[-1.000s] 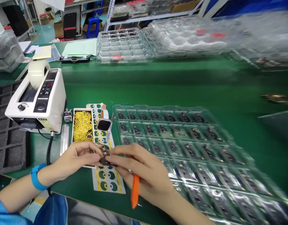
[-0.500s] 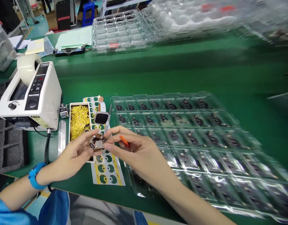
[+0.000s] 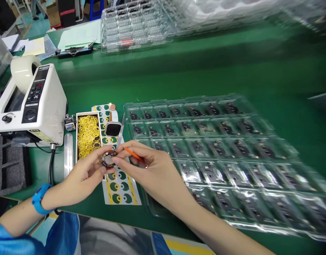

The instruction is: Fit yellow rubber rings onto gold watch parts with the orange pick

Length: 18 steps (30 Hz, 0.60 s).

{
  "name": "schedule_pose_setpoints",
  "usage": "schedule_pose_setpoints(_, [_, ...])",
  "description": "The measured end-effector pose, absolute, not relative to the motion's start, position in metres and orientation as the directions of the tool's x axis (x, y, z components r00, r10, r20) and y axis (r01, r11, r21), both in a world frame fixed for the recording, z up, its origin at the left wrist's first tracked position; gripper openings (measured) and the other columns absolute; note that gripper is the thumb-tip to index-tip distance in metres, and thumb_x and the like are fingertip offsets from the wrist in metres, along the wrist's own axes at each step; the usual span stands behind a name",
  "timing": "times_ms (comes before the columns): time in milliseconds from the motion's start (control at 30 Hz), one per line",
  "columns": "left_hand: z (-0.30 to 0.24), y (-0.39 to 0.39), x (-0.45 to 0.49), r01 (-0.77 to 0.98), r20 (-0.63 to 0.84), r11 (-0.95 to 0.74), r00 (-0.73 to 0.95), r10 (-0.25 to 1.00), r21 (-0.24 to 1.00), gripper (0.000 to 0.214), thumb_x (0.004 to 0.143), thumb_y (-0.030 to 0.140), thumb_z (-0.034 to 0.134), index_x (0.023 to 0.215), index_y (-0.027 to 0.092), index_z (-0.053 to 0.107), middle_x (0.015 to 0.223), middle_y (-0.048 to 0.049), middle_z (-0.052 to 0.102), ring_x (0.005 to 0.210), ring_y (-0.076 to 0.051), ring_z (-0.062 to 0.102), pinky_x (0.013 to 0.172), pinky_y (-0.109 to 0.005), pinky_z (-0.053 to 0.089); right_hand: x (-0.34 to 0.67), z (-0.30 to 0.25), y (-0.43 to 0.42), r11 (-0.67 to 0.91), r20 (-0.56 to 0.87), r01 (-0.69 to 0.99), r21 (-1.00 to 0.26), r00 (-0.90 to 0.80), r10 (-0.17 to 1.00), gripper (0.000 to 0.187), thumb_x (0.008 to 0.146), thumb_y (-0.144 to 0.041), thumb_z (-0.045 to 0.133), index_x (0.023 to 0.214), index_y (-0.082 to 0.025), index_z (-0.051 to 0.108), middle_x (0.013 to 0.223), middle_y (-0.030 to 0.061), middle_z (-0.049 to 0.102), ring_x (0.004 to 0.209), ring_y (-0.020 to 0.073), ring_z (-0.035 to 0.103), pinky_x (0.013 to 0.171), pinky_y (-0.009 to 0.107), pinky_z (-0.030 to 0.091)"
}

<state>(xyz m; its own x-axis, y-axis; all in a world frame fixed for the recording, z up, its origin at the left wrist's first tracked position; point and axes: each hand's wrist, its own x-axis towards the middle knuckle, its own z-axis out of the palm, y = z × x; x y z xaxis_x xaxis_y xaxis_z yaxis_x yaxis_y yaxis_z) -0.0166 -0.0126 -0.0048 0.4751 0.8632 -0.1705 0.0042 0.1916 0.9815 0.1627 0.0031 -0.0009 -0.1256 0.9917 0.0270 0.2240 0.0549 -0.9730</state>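
Carefully pinching a small round copper-coloured component (image 3: pixel 108 159) between the fingertips of the left hand (image 3: pixel 82 177) and the right hand (image 3: pixel 152 173), holding it just above a printed green-and-yellow sheet (image 3: pixel 122 189); also keeping an orange stick (image 3: pixel 132 154) clenched in the right fingers. Yellow rubber rings (image 3: pixel 88 136) lying boxed just beside, clear blister tray (image 3: pixel 205 124) sitting nearby.
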Motion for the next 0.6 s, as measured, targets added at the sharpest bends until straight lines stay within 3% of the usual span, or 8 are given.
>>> schedule_pose_setpoints(200, [-0.001, -0.013, -0.012, -0.037, -0.168, 0.202, 0.416, 0.894, 0.979, 0.041, 0.091, 0.013, 0.050, 0.129, 0.027, 0.053, 0.076, 0.0036, 0.052, 0.074, -0.009, 0.056, 0.091, -0.028, 0.053, 0.159, -0.005, 0.001, 0.162, 0.141, 0.243, -0.956, -0.102, 0.985, 0.011, 0.079, -0.019, 0.063, 0.069, -0.021, 0.066, 0.078, 0.0018, 0.065, 0.072, 0.0139, 0.061, 0.062, 0.024, 0.050])
schedule_pose_setpoints(367, [0.000, -0.012, -0.004, -0.071, -0.218, 0.253, 0.325, 0.920, 0.965, 0.029, 0.088, 0.021, 0.058, 0.117, 0.022, 0.058, 0.091, -0.0026, 0.065, 0.087, -0.014, 0.064, 0.081, -0.024, 0.055, 0.156, -0.009, -0.003, 0.297, 0.277, 0.346, -0.890, -0.109, 0.955, 0.011, 0.082, -0.014, 0.062, 0.073, -0.020, 0.063, 0.079, 0.0018, 0.065, 0.073, 0.0146, 0.062, 0.061, 0.025, 0.050])
schedule_pose_setpoints(500, [0.002, -0.010, 0.003, -0.105, -0.231, 0.256, 0.207, 0.951, 0.961, 0.020, 0.083, 0.027, 0.066, 0.101, 0.019, 0.060, 0.081, -0.0020, 0.068, 0.076, -0.014, 0.067, 0.072, -0.024, 0.057, 0.152, -0.013, -0.006, 0.405, 0.406, 0.441, -0.801, -0.097, 0.909, 0.013, 0.083, -0.011, 0.061, 0.075, -0.020, 0.055, 0.081, 0.0022, 0.063, 0.076, 0.0157, 0.062, 0.064, 0.027, 0.050])
schedule_pose_setpoints(600, [0.004, -0.009, 0.005, -0.142, -0.253, 0.283, 0.197, 0.947, 0.948, 0.024, 0.080, 0.032, 0.070, 0.097, 0.018, 0.059, 0.076, -0.0007, 0.068, 0.070, -0.014, 0.067, 0.069, -0.025, 0.058, 0.153, -0.013, -0.005, 0.411, 0.406, 0.455, -0.790, -0.114, 0.907, 0.010, 0.084, -0.015, 0.061, 0.083, -0.020, 0.053, 0.081, 0.0012, 0.059, 0.070, 0.0135, 0.058, 0.058, 0.024, 0.046])
